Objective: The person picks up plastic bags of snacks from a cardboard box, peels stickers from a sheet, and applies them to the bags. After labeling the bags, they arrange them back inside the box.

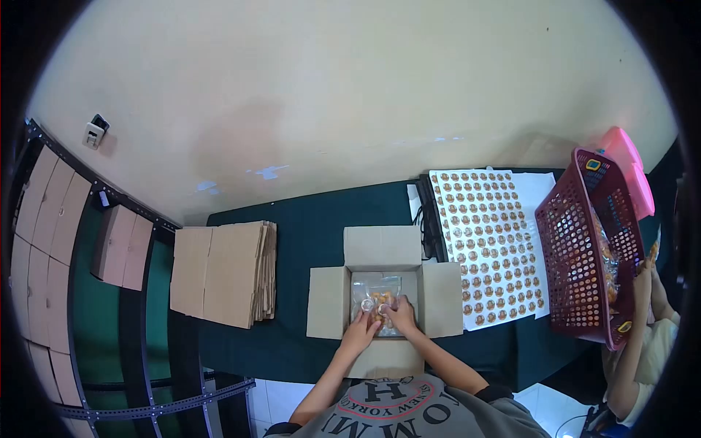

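Observation:
An open cardboard box stands in front of me with its flaps folded outward. Inside lie clear plastic bags with orange pieces in them, and pale round labels show on top. My left hand reaches into the box, its fingers closed on the left side of a bag. On the right side, my right hand grips the bag with thumb and fingers near another round label. The fingers partly cover the bags, so their exact number and the lower contents are hidden.
Flattened cardboard boxes are stacked at left, beside a rack of closed cartons. To the right lie sticker sheets and a maroon basket holding bags. Another person's arm is beside the basket.

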`<state>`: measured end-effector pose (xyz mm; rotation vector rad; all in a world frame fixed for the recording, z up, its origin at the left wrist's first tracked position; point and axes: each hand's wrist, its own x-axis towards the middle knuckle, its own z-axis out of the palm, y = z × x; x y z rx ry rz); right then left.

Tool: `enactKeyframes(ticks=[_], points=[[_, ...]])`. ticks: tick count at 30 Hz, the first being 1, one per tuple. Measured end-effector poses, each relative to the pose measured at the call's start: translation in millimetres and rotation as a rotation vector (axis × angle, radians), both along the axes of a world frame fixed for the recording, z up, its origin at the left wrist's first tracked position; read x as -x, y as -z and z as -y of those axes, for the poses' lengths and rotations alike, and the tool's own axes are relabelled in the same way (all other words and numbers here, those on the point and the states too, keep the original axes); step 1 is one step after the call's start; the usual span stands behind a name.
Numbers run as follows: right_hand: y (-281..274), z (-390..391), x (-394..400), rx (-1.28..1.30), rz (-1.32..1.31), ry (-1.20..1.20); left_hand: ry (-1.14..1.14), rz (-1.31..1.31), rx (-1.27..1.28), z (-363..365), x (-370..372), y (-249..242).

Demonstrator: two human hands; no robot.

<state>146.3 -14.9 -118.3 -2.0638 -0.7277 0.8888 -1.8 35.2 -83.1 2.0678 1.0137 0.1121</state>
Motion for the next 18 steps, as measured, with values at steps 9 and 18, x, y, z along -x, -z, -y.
enactKeyframes(ticks=[9,18], points=[[2.4,-1.4,0.3,-0.035,0.341,-0.005,0.099,-0.067,-0.121,-1.2,-10.5,-15.8],[22.9,0.7,5.7,-0.235,0.38,0.05,0.084,-0.167,-0.095,2.2,-16.0,-12.8]])
